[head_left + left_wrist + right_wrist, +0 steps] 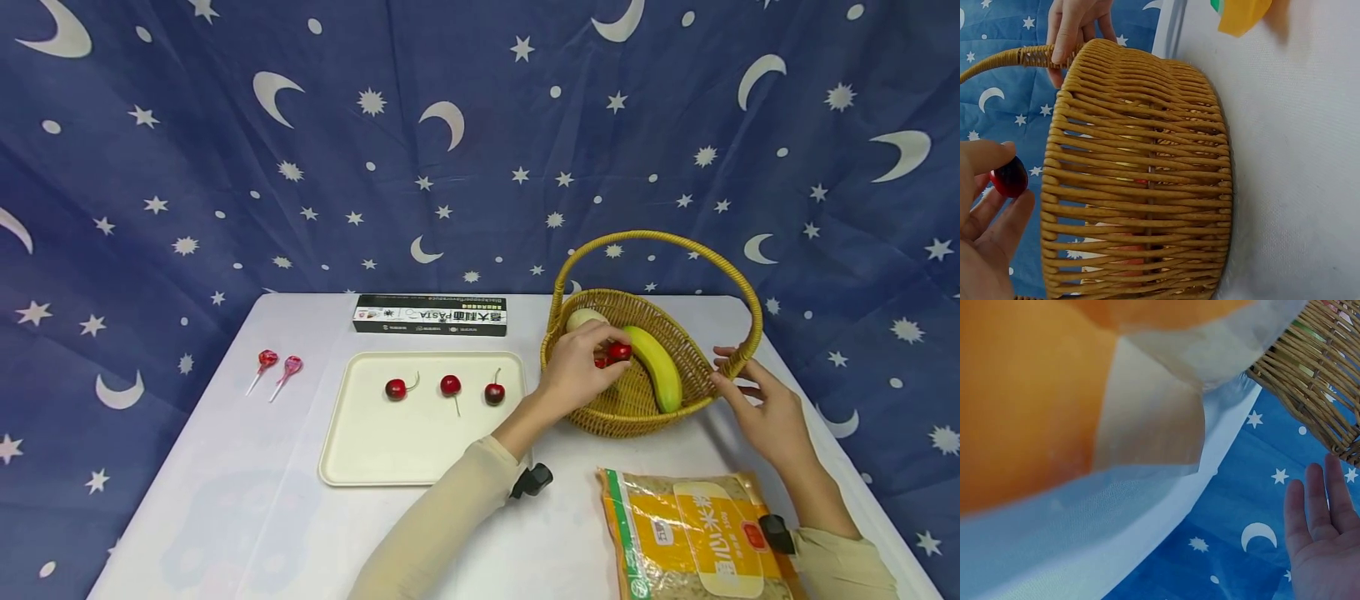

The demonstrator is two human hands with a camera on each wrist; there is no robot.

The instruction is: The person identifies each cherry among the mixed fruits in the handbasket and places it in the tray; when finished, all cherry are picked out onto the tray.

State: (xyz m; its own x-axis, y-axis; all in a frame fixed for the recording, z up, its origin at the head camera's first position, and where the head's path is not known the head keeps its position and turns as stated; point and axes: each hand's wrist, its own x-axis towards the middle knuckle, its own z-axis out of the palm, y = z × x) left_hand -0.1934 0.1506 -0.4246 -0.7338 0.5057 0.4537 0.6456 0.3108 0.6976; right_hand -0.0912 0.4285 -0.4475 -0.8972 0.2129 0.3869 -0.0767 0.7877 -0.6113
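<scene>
My left hand (577,367) is over the wicker basket (611,427), pinching a dark red cherry (619,352). The left wrist view shows this cherry (1010,177) between the thumb and fingers of the left hand (988,225), beside the basket's rim. A yellow banana (658,371) and a pale round item (585,318) lie in the basket; something red shows beneath the left fingers. At the foot of the handle, my right hand (772,421) holds the basket's right end, thumb on one side and fingers on the other.
A cream tray (375,458) left of the basket holds three cherries with stems. Two lollipops (279,373) lie at the far left. Behind the tray is a black and white pasta box (430,315). An orange and yellow grain bag (697,533) lies in front of the basket.
</scene>
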